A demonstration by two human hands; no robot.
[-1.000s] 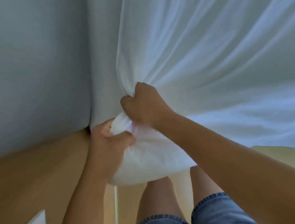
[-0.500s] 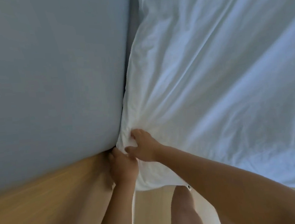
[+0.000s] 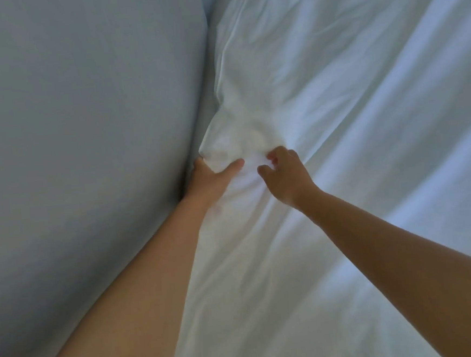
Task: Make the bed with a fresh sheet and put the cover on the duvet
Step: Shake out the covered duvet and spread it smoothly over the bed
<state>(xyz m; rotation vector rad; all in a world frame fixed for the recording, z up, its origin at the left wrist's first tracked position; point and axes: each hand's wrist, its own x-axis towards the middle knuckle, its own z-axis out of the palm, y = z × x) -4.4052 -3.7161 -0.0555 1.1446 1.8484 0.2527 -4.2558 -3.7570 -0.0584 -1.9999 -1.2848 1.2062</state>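
White sheet [image 3: 336, 114] covers the bed, its bunched left edge pressed against a grey-blue surface [image 3: 84, 134]. Our left hand [image 3: 214, 180] grips that edge, thumb laid across the top and fingers [image 3: 199, 164] tucked down into the narrow gap. Just beside it, our right hand [image 3: 286, 175] curls into the gathered folds, pinching cloth. Toward the right the sheet runs wide and wrinkled, with open room around our arms.

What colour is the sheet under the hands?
The sheet is plain white with no pattern, seen in the head view.
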